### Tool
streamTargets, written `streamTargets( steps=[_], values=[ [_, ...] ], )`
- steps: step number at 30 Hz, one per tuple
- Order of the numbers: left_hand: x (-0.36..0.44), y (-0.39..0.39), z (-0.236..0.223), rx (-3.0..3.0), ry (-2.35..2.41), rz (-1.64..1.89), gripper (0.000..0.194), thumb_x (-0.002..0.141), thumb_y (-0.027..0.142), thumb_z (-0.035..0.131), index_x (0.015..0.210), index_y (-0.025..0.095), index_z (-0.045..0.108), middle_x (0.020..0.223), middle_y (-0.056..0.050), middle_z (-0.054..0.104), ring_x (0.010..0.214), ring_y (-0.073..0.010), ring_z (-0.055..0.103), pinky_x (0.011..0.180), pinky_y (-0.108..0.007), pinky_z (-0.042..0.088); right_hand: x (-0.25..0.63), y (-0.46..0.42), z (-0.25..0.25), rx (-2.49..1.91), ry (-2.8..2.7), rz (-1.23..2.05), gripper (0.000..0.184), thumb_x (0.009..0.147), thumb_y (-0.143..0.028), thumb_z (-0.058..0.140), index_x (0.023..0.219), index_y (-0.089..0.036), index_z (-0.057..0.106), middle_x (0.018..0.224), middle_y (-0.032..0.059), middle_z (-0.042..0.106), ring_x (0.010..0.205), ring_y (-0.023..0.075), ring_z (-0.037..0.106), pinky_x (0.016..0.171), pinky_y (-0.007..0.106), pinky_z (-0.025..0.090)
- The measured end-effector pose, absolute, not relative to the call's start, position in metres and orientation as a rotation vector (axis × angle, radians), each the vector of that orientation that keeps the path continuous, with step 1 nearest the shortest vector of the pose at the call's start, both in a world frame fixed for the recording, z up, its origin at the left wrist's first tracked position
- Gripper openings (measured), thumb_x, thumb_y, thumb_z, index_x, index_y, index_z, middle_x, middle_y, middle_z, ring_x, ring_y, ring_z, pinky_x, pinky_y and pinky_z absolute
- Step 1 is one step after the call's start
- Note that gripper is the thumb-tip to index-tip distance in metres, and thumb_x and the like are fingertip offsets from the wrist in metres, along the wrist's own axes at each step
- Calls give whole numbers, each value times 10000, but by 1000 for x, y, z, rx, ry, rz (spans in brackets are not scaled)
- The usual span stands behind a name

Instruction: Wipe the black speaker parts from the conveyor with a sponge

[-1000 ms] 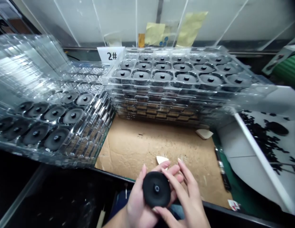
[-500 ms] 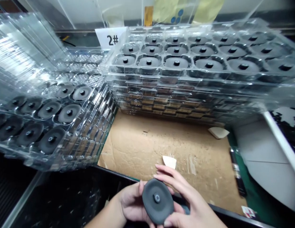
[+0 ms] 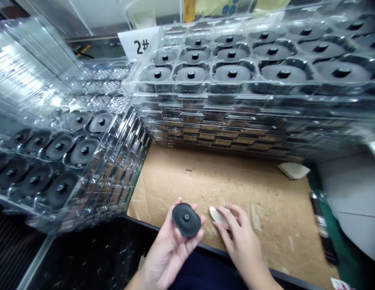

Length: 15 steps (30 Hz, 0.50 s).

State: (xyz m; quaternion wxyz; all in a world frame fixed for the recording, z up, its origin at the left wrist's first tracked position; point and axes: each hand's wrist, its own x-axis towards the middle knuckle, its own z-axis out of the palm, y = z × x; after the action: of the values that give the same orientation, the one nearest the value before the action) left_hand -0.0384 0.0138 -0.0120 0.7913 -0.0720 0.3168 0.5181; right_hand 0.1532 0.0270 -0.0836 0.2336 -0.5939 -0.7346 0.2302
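My left hand (image 3: 172, 245) holds a black round disc (image 3: 186, 219) with a small centre hub, fingers curled up around its rim, just above the near edge of the cardboard sheet (image 3: 235, 189). My right hand (image 3: 240, 237) rests on the cardboard to the right of the disc, its fingertips closed on a small cream-coloured wedge piece (image 3: 217, 214) lying there.
A stack of clear trays (image 3: 250, 104) filled with the same black discs stands behind the cardboard. Another partly filled tray stack (image 3: 60, 161) sits at the left. A "2#" label (image 3: 139, 44) stands at the back. A second cream piece (image 3: 293, 170) and a dark pen (image 3: 323, 233) lie at the right.
My right hand has let go of the disc and moved right onto the cream piece on the cardboard. My left hand alone now holds the disc, lifted forward over the cardboard edge.
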Motion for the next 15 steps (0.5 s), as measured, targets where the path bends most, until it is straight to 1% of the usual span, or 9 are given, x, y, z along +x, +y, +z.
streamTargets(
  steps=[2,3,6,8,10,12,13,15],
  values=[
    [-38,15,-10,-177,686,1139,463,709,314,709,1145,269,558,1260,-99,580,1188,-302,516,977,-358,431,150,25,-83,-1533,-2043,698,254,893,-299,456,1083,-228,609,961,85,627,812,186,652,684,296,559],
    [-38,15,-9,-187,692,1144,452,729,342,683,1153,266,549,1251,-111,585,1189,-300,515,982,-362,425,150,26,-81,-1490,-2053,736,253,900,-286,444,1083,-221,606,915,75,645,810,179,655,700,286,555],
    [-37,16,-6,-174,716,1145,447,735,372,668,1151,263,545,1219,-121,606,1171,-303,531,993,-376,407,153,38,-63,-1444,-2051,830,227,910,-273,429,1025,-211,615,846,58,672,752,164,662,666,263,558],
    [-34,16,-3,-128,756,1130,477,705,355,702,1149,264,552,1220,-117,605,1149,-315,547,998,-410,397,153,46,-42,-1456,-2036,867,198,907,-276,441,970,-220,620,843,44,678,742,157,665,636,246,559],
    [-28,15,0,-69,822,1122,543,646,322,759,1150,264,566,1221,-104,605,1130,-297,559,986,-402,401,148,51,-13,-1427,-1964,892,171,899,-266,460,978,-231,607,869,30,677,765,144,661,628,221,553],
    [-22,15,5,-14,877,1090,584,567,327,811,1110,248,611,1140,-85,649,1082,-260,579,956,-360,417,139,49,16,-1302,-1873,875,190,889,-221,462,1039,-226,580,902,30,670,800,134,651,658,213,546],
    [-18,14,7,5,896,1055,566,550,333,820,1077,241,637,1083,-75,671,1057,-246,586,948,-345,417,133,47,30,-1214,-1852,854,217,882,-187,457,1067,-210,568,907,36,668,805,134,645,680,221,543],
    [-14,12,12,36,924,994,529,516,331,838,1011,240,676,1007,-63,696,1018,-243,597,950,-345,408,125,43,51,-1095,-1902,897,246,864,-129,452,1070,-194,569,884,34,663,782,125,637,703,221,533]
  ],
)
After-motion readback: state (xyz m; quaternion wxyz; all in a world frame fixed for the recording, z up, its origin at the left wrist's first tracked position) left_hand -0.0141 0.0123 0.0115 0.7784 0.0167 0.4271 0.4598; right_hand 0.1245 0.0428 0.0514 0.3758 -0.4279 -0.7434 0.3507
